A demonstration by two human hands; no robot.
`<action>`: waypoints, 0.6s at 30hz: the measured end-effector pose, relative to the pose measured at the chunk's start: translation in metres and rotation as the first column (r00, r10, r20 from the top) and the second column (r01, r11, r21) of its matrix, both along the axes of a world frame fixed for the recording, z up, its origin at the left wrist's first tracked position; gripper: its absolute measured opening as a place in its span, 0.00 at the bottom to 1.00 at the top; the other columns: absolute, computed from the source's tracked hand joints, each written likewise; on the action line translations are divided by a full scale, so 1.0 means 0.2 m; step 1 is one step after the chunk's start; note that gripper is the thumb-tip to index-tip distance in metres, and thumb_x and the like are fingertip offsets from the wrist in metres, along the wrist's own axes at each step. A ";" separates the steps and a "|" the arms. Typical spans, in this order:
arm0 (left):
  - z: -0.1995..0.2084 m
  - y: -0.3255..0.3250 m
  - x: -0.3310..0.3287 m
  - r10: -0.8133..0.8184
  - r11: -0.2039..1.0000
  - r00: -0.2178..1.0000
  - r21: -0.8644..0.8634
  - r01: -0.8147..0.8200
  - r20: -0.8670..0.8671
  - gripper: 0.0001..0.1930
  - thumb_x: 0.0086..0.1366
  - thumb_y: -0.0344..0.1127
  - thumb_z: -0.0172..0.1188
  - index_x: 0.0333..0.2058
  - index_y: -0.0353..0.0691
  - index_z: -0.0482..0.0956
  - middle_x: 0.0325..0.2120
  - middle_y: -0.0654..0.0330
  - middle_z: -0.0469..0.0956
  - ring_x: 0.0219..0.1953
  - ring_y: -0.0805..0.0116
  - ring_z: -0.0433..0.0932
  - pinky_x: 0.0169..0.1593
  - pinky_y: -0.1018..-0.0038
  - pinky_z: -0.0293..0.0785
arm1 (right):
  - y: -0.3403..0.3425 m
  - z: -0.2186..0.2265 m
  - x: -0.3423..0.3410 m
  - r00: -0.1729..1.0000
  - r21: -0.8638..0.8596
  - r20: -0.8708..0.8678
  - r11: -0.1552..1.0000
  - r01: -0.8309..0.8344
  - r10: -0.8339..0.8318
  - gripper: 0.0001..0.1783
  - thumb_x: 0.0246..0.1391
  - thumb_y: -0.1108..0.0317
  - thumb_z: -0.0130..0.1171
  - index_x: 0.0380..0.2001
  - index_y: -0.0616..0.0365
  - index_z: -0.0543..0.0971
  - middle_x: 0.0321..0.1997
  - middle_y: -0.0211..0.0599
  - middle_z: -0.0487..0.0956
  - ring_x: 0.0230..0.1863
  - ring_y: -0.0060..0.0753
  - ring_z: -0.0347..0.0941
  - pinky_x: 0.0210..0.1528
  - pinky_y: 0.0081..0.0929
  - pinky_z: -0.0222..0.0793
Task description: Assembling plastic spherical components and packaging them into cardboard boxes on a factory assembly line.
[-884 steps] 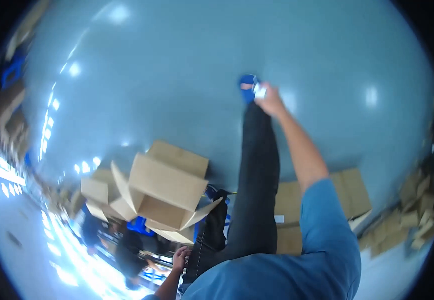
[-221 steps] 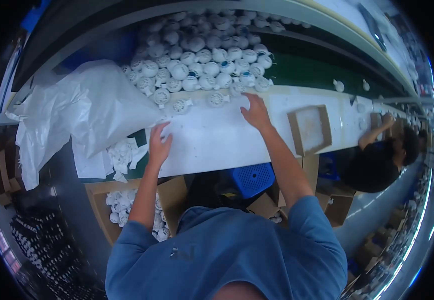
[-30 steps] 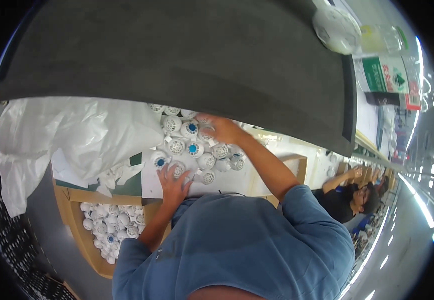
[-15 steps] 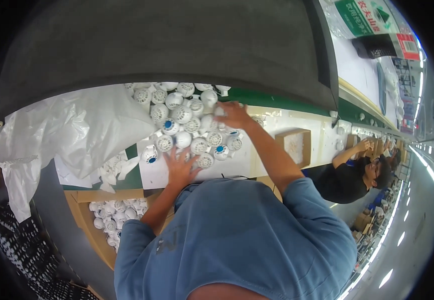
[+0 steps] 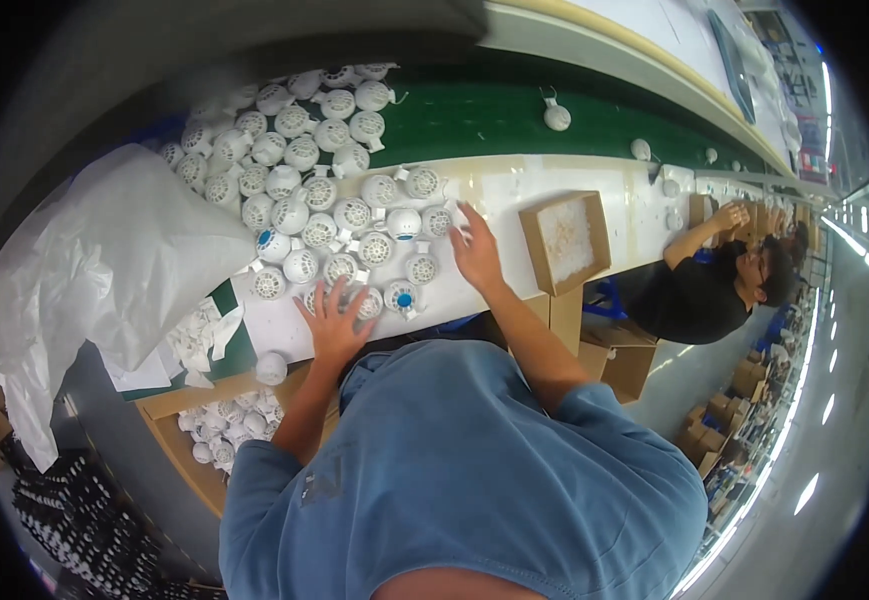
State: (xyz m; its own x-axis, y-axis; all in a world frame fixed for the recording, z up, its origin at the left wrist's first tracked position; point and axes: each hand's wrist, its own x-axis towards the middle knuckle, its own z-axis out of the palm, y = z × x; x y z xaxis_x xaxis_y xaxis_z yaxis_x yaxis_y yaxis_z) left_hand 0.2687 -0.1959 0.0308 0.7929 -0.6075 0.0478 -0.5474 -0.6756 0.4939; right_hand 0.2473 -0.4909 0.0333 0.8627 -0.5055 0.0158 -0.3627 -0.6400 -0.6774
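Note:
Several white ball-shaped plastic units (image 5: 318,230) with round grilles lie in a loose spread on the white work surface (image 5: 484,196); a few show a blue disc. My left hand (image 5: 336,322) rests with fingers spread on the units nearest me. To the right of the spread, my right hand (image 5: 476,252) is open, its fingertips close beside a unit (image 5: 436,221). Whether they touch it I cannot tell. One white ball (image 5: 270,368) sits at the near edge, above an open carton (image 5: 186,457) that holds many more.
A white plastic bag (image 5: 144,245) lies left of the units. More units stand on the green conveyor belt (image 5: 474,115) behind. A shallow cardboard box (image 5: 602,240) with pale bits is at right. Beyond it a co-worker (image 5: 699,300) sits. A dark panel (image 5: 254,40) overhangs the far left.
The view has shifted, showing more belt and less dark panel. My right hand has drawn back off the units to their right side. A white ball now shows at the near edge.

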 end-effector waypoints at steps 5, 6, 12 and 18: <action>0.08 0.16 -0.09 0.303 0.933 0.928 0.132 -0.335 0.215 0.30 0.52 0.49 0.68 0.55 0.49 0.74 0.60 0.44 0.61 0.64 0.36 0.54 0.63 0.32 0.43 | 0.03 -0.01 -0.94 0.919 0.274 -0.395 0.956 0.106 0.011 0.10 0.57 0.69 0.56 0.41 0.60 0.79 0.35 0.42 0.80 0.38 0.33 0.76 0.44 0.31 0.72; 0.10 0.24 -0.14 0.461 0.856 0.843 0.109 -0.505 0.276 0.32 0.52 0.49 0.68 0.56 0.48 0.73 0.61 0.40 0.60 0.64 0.34 0.53 0.63 0.33 0.44 | 0.02 -0.13 -1.14 0.875 0.397 -0.483 0.900 0.180 0.038 0.11 0.57 0.67 0.58 0.42 0.60 0.78 0.37 0.40 0.79 0.39 0.33 0.76 0.45 0.30 0.71; -0.33 0.35 -0.39 0.448 0.848 0.870 0.208 -0.487 0.207 0.32 0.52 0.45 0.68 0.56 0.45 0.72 0.61 0.38 0.57 0.63 0.31 0.52 0.63 0.37 0.47 | 0.34 -0.02 -0.68 0.922 0.774 -0.349 0.607 0.182 0.168 0.42 0.53 0.69 0.65 0.65 0.56 0.51 0.47 0.46 0.74 0.41 0.35 0.76 0.44 0.31 0.74; -0.40 0.39 -0.43 0.467 0.843 0.859 0.189 -0.505 0.212 0.27 0.54 0.38 0.65 0.54 0.42 0.72 0.62 0.37 0.54 0.65 0.37 0.52 0.64 0.43 0.50 | 0.52 -0.17 -0.26 0.950 0.823 -0.266 0.475 0.312 -0.164 0.45 0.50 0.73 0.66 0.63 0.56 0.48 0.47 0.48 0.75 0.38 0.31 0.78 0.38 0.27 0.75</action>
State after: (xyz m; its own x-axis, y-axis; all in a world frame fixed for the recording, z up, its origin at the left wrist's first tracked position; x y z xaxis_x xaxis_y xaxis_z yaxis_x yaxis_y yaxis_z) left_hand 0.1828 -0.1173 -0.0493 0.9829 -0.1547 0.0994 -0.1740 -0.9575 0.2301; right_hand 0.1944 -0.3865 -0.0003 0.6613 -0.3948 -0.6378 -0.5390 0.3412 -0.7701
